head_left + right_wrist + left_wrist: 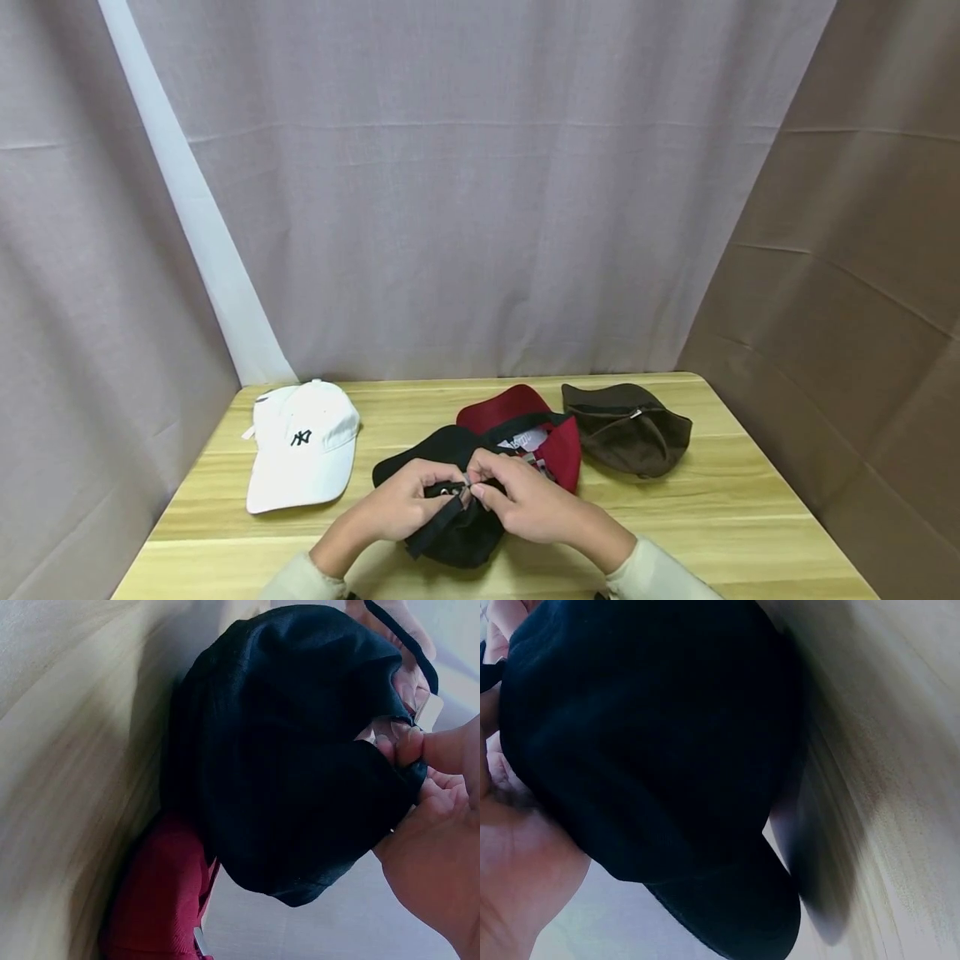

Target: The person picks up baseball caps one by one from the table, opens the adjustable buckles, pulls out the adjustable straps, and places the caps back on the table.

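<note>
Table (750, 517): pale yellow, wood-grained.
Back curtain (487, 208): greyish-mauve, faint horizontal creases.
Left curtain (75, 292): grey, soft folds.
White strip (193, 200): slanting, between left and back curtains.
Right curtain (847, 250): browner, darker.

To my left I see a white cap (326, 421) with a dark monogram, its brim toward me, and behind its left edge a white piece (263, 408) that I cannot make out. Ahead of me a red cap (498, 408) lies opening up, pale lettering inside, with a dark brown hat (626, 442) just beside it on the right. Under them I have a light wood-grain table (720, 533), and greyish cloth (480, 208) hangs behind, a pale strip (191, 192) slanting down at left.
</note>
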`<state>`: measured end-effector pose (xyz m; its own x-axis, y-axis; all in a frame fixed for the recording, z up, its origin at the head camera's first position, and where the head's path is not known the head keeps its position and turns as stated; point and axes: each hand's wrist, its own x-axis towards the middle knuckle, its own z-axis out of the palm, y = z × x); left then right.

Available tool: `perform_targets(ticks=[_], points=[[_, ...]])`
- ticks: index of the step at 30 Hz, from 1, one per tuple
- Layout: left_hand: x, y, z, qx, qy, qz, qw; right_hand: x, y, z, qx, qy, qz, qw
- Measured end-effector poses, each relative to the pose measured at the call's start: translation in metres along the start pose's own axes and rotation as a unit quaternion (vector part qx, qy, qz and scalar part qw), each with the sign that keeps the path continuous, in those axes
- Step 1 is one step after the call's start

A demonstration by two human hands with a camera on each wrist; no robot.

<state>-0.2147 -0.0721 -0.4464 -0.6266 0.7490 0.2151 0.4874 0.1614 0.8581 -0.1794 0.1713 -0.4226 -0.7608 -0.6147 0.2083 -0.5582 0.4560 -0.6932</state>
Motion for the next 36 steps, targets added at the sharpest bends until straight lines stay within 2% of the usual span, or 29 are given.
perform_targets(ticks=[8, 21, 28, 31, 36], points=[[-0.0017, 0.0, -0.0003, 0.005, -0.006, 0.02, 0.9998, -0.0023, 0.0008, -0.0003, 0.042, 0.007, -0.003, 0.9991], [-0.0036, 0.0023, -0.0037, 0.002, -0.023, 0.015, 0.9996, -0.0058, 0.0051, -0.0037, 0.079, -0.001, -0.025, 0.9966], [-0.0023, 0.0036, -0.0052, 0.001, -0.034, 0.036, 0.9988, -0.0056, 0.008, -0.0039, 0.102, -0.005, -0.043, 0.9938], [-0.0007, 0.0038, -0.006, -0.004, -0.033, 0.038, 0.9987, -0.0037, 0.0093, -0.0046, 0.104, -0.001, -0.044, 0.9936], [0.0006, 0.0059, -0.0071, -0.014, -0.029, 0.021, 0.9993, -0.0015, 0.0073, -0.005, 0.077, 0.014, -0.047, 0.9958]])
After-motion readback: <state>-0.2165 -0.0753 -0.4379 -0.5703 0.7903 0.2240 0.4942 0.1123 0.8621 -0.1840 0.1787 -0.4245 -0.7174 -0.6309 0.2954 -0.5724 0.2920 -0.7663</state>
